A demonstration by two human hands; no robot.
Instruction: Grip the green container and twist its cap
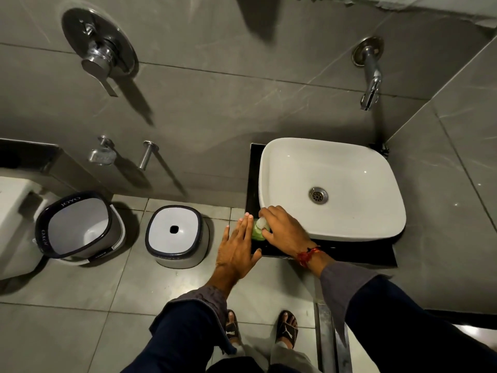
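A green soap dispenser bottle (257, 232) with a white pump top stands on the black counter (349, 255), at the front left corner of the white basin (357, 219). My right hand (285, 230) lies over the pump top, fingers curled around it. My left hand (238, 247) is held flat with straight fingers just left of the bottle, its fingertips beside the pump. Most of the bottle is hidden between the two hands.
A wall spout (372, 76) hangs above the basin. On the tiled floor to the left stand a white stool (176, 235) and an empty bucket (78, 227). A mixer handle (98, 59) and a wall hook (146, 154) are on the grey wall.
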